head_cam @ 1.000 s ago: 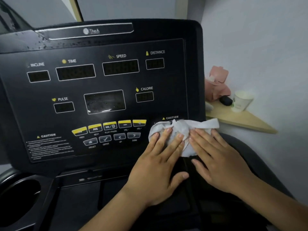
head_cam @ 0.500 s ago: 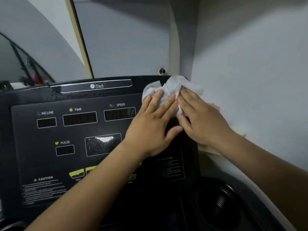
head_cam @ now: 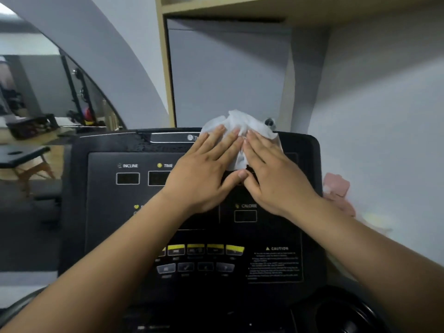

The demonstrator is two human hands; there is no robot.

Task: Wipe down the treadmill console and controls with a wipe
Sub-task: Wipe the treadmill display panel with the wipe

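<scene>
Head view: left hand (head_cam: 204,176) and right hand (head_cam: 276,174), fingers flat and spread, press a white wipe (head_cam: 240,127) on the treadmill console (head_cam: 101,212) top edge. Hands hide the speed display; pink pouch (head_cam: 336,188) sits right.

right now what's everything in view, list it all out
treadmill console: one, black, centre
yellow buttons: a row, lower console
grey buttons: a row, beneath the yellow ones
cup holder: one, black, bottom right
wipe: one, white, crumpled on the console's top edge
pink thing: one, right of the console, blurred
folding table: one, black top, wooden legs, far left
left hand: flat on the wipe
right hand: flat on the wipe
</scene>
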